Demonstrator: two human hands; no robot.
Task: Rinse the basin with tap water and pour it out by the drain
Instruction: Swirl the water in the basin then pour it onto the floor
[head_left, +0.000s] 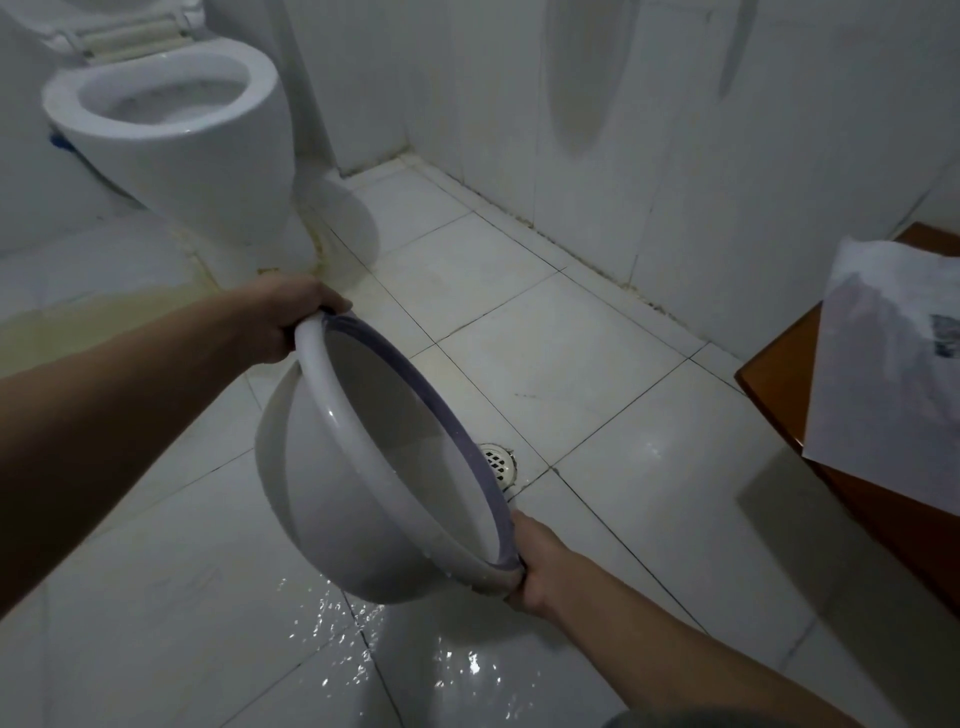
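Observation:
A white plastic basin (332, 499) with a purple-edged rim hangs tilted steeply on its side above the tiled floor, its mouth facing right toward the round metal floor drain (496, 463). My left hand (291, 322) grips the far upper part of the rim. My right hand (540, 566) grips the near lower part of the rim. The basin hides part of the drain. Water lies in a shiny puddle (415, 654) on the tiles below the basin and around the drain.
A white toilet (176, 119) with its lid up stands at the back left. White tiled walls (675, 156) close the back and right. A brown wooden piece (779, 384) with a white sheet (883, 374) on it juts in at the right.

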